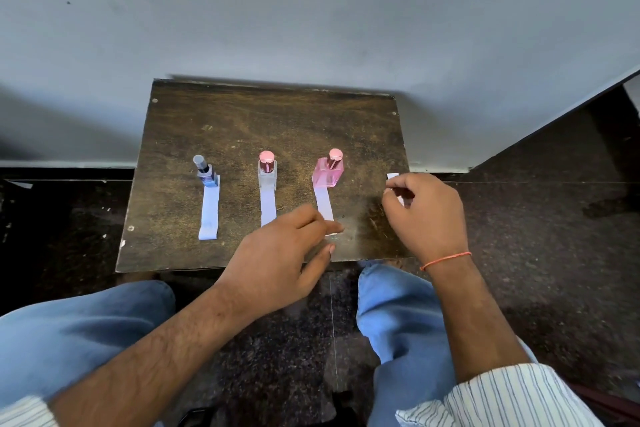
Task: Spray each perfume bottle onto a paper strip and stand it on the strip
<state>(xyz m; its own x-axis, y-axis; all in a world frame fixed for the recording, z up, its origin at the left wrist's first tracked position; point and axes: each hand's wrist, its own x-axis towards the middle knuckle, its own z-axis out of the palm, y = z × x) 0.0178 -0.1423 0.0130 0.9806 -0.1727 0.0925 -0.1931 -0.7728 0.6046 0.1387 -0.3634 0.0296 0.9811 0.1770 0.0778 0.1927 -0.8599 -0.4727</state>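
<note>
blue bottle point(206, 173): stood upright on far end of its strip point(209, 215); table's point(277, 121) left
clear bottle point(267, 170): same deal, middle strip point(267, 206)
pink bottle point(329, 170): upright on third strip point(324, 201)
left hand point(277, 263): loose, empty, fingers over that strip's near end
right hand point(426, 211): pinched a fourth strip point(393, 177)

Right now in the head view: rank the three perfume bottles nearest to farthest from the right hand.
1. Pink square bottle, just left of the right hand.
2. Clear bottle with pink cap, middle of the row.
3. Dark blue bottle, far left of the table.
</note>
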